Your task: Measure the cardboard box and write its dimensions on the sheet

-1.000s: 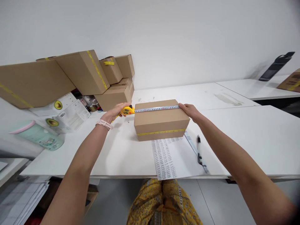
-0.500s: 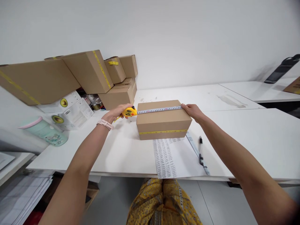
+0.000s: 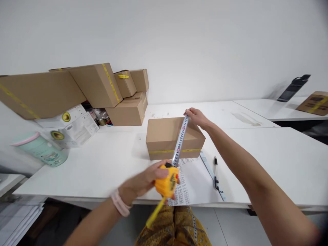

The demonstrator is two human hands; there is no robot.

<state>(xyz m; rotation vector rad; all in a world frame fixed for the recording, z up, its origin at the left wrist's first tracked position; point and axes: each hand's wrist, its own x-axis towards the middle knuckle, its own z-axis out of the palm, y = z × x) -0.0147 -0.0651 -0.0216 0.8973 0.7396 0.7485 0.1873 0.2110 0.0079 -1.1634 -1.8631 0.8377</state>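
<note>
A brown cardboard box (image 3: pixel 164 135) with a yellow tape band sits on the white table (image 3: pixel 269 160). My left hand (image 3: pixel 146 182) is closed round a yellow tape measure case (image 3: pixel 166 184), held in the air near the table's front edge. Its white blade (image 3: pixel 179 140) runs from the case up across the box top. My right hand (image 3: pixel 196 118) pinches the blade's end at the box's far edge.
A printed sheet (image 3: pixel 191 179), a pen (image 3: pixel 216 167) and a lanyard lie in front of the box. Stacked cardboard boxes (image 3: pixel 94 85), white avocado-printed cartons (image 3: pixel 69 128) and a mint tumbler (image 3: pixel 38 148) crowd the left. Another box (image 3: pixel 312 102) sits far right.
The tape lay sideways along the box's far top edge. My left hand has swung the case round to the front, so the blade now runs front to back; my right hand shifted slightly left.
</note>
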